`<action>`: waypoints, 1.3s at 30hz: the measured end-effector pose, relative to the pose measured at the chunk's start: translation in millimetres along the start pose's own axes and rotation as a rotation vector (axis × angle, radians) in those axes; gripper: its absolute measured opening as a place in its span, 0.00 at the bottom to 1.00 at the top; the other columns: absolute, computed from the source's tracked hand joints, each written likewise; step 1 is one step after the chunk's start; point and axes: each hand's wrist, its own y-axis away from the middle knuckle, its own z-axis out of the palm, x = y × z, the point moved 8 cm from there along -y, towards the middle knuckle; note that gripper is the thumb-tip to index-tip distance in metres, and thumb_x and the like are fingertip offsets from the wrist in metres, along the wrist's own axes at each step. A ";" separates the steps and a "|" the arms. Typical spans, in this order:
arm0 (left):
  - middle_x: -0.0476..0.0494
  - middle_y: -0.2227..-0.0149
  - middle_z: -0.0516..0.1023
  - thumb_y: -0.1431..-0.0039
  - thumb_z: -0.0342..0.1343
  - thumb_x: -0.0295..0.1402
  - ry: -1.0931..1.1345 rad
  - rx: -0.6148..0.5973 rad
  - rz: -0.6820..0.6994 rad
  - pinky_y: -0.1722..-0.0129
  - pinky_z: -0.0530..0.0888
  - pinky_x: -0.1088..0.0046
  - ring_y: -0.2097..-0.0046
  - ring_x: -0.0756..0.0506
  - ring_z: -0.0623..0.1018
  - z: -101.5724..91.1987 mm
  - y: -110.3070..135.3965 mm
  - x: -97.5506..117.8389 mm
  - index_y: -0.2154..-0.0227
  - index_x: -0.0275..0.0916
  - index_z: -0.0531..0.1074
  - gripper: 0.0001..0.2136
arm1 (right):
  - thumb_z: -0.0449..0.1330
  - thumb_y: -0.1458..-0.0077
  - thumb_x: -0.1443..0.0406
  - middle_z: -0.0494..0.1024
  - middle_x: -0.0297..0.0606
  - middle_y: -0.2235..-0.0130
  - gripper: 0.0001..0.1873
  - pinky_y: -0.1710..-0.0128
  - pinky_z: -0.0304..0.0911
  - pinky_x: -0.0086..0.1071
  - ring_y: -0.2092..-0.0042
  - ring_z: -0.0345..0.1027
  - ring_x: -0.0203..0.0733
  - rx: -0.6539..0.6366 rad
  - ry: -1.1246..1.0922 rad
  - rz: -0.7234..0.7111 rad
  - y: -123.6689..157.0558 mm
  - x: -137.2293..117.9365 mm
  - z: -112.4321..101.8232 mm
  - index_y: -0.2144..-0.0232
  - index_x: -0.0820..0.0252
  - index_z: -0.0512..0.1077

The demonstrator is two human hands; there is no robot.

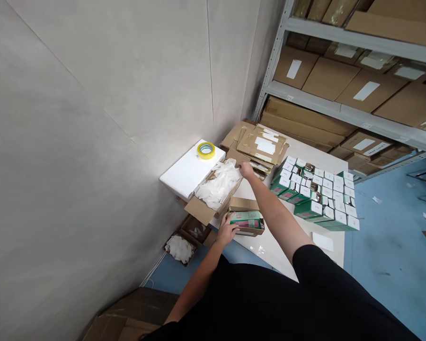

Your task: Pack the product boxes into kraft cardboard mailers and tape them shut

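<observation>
My left hand (226, 231) rests on the near edge of a small open cardboard box (246, 219) that holds a green and pink product carton (247, 219). My right hand (246, 169) reaches out over an open box of white plastic bags (218, 187), its fingers curled at the bags' far edge. Both boxes stand on a white table (270, 244). Whether the right hand has a bag in its fingers cannot be seen.
Several green and white cartons (317, 194) stand in rows on the table's right part. Flattened cardboard boxes (259, 144) lie at the back. A yellow tape roll (206, 150) sits on a white foam block (188, 173). Shelves of brown boxes (344, 80) rise on the right. A box of bags (184, 241) lies on the floor.
</observation>
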 end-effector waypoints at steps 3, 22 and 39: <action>0.47 0.27 0.58 0.36 0.60 0.33 -0.004 -0.005 -0.014 0.32 0.65 0.44 0.27 0.29 0.54 2.5 -0.7 -0.1 0.62 0.45 0.85 0.07 | 0.52 0.47 0.73 0.82 0.48 0.57 0.18 0.45 0.63 0.39 0.51 0.72 0.50 0.100 -0.037 0.056 0.5 0.9 -10.3 0.62 0.63 0.82; 0.44 0.28 0.59 0.37 0.62 0.33 -0.038 -0.019 0.095 0.30 0.62 0.45 0.27 0.30 0.55 37.7 -27.1 37.1 0.62 0.41 0.84 0.07 | 0.58 0.45 0.67 0.78 0.40 0.64 0.06 0.56 0.66 0.35 0.61 0.69 0.43 0.892 -0.417 0.340 228.4 106.9 -87.8 0.66 0.61 0.76; 0.40 0.27 0.58 0.46 0.63 0.27 -0.178 -0.222 0.081 0.29 0.58 0.43 0.25 0.27 0.48 165.4 -38.5 75.9 0.54 0.40 0.81 0.15 | 0.58 0.41 0.69 0.74 0.46 0.39 0.19 0.38 0.63 0.38 0.39 0.68 0.50 0.246 -0.184 0.624 445.3 194.6 4.6 0.49 0.59 0.79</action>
